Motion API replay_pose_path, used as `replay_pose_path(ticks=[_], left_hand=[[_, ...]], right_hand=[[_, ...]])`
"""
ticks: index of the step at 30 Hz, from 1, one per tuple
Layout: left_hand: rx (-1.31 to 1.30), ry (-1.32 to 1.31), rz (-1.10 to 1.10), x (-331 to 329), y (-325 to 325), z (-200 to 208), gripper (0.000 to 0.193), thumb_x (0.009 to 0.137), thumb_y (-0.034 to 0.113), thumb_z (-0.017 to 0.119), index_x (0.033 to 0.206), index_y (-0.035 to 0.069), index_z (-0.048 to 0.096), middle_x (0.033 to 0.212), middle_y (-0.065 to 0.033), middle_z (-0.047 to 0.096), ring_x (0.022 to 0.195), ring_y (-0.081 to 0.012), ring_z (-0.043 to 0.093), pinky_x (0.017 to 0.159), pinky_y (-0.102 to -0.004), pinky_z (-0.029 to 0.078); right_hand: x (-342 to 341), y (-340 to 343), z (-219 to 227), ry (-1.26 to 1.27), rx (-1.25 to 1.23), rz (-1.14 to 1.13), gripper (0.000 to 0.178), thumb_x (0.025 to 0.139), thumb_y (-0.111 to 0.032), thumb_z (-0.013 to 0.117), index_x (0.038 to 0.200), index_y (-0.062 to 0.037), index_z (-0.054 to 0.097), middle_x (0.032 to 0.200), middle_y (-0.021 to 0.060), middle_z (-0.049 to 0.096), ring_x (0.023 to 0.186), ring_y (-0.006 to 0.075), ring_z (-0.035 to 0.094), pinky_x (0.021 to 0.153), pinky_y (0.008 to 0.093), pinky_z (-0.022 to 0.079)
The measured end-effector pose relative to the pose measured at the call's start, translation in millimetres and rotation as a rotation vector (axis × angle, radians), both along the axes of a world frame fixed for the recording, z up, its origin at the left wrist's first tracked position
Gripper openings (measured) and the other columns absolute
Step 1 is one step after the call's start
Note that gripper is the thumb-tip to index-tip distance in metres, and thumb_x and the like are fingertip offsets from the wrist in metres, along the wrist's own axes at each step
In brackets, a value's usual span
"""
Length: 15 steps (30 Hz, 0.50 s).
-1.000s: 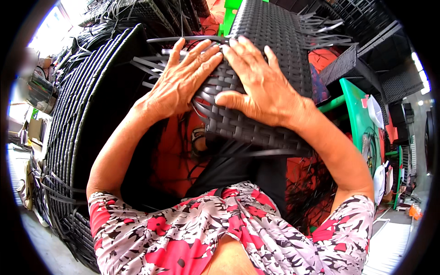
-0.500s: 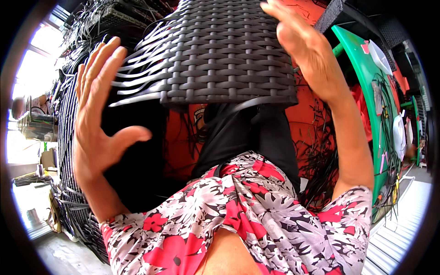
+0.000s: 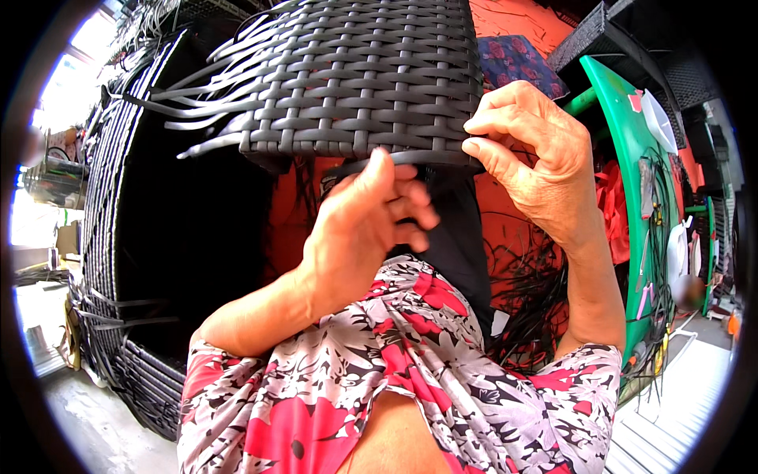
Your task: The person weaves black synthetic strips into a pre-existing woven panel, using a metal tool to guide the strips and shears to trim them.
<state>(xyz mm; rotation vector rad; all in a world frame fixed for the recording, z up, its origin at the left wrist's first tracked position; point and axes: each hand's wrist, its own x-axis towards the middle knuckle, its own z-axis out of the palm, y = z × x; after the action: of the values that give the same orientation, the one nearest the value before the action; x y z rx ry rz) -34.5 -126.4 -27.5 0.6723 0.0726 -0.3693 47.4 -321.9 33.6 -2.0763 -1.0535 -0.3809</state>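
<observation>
A dark grey woven panel (image 3: 355, 87), made of flat plastic strips, slopes over my lap. Its lower edge faces me, and several loose strip ends (image 3: 209, 114) stick out on its left side. One loose dark strip (image 3: 434, 157) runs along under the lower edge. Beneath that edge is my left hand (image 3: 355, 213), its thumb up near the strip and its fingers loosely bent, apart and blurred. At the panel's lower right corner my right hand (image 3: 541, 154) pinches with thumb and forefinger; what lies between the tips is too small to make out.
Bundled black strips and a dark woven frame (image 3: 103, 237) stand at the left. A green board (image 3: 624, 197) hung with strips and tools leans at the right. Red flooring (image 3: 505, 229) carries tangled black strips (image 3: 529, 292). A patterned dark cloth (image 3: 517, 67) lies beyond the panel.
Both hands were held up, spread to either side of the panel. My left hand has come right and down to the lower edge; my right hand has lowered to the corner and closed into a pinch.
</observation>
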Motion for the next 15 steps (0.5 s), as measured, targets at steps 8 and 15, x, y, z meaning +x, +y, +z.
replay_pose_path(ticks=[8,15], left_hand=[[-0.259,-0.049,0.271,15.9,-16.1,2.2,0.01,0.086,0.01,0.062,0.088,0.004,0.07,0.099,-0.0096,0.069,0.099,-0.0199,0.062,0.091,-0.0398,0.045],[-0.267,-0.006,0.345,20.8,-17.5,-1.7,0.008,0.083,0.003,0.063,0.078,-0.002,0.066,0.084,-0.0055,0.066,0.084,-0.0143,0.06,0.087,-0.0324,0.044]], right_hand=[[0.0,13.2,27.6,-0.206,-0.333,0.138,0.016,0.069,0.006,0.071,0.079,0.0015,0.059,0.084,0.0097,0.058,0.068,0.0239,0.06,0.059,0.0315,0.047],[3.9,16.9,36.3,-0.135,-0.386,0.189,0.015,0.069,0.007,0.069,0.075,0.0011,0.057,0.084,0.0092,0.057,0.066,0.022,0.059,0.056,0.0305,0.046]])
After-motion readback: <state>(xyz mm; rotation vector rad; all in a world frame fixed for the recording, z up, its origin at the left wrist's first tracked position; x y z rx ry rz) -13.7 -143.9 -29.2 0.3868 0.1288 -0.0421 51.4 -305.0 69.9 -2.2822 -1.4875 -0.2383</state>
